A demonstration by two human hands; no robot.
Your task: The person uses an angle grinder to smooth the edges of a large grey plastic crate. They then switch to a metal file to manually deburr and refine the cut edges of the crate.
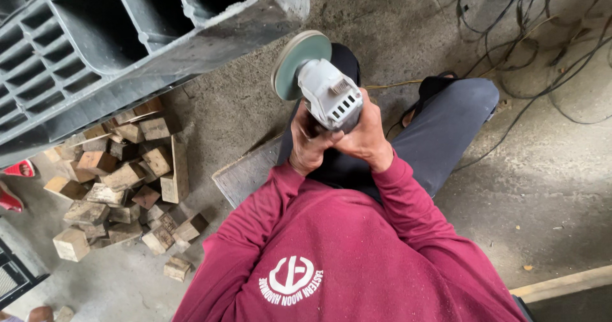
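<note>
Angle grinder [322, 86], both hands [338, 143] gripping

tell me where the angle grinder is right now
In the head view the angle grinder sits at centre, gripped by the left hand and right hand above the person's lap, disc up, beside the grey plastic pallet.

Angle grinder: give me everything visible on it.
The angle grinder has a pale grey, dusty body with vent slots on its housing and a round greenish-grey disc at its head, tilted up and to the left. It is held off the ground above the person's lap. The left hand and right hand both wrap its rear. No cord is traceable to it.
</note>
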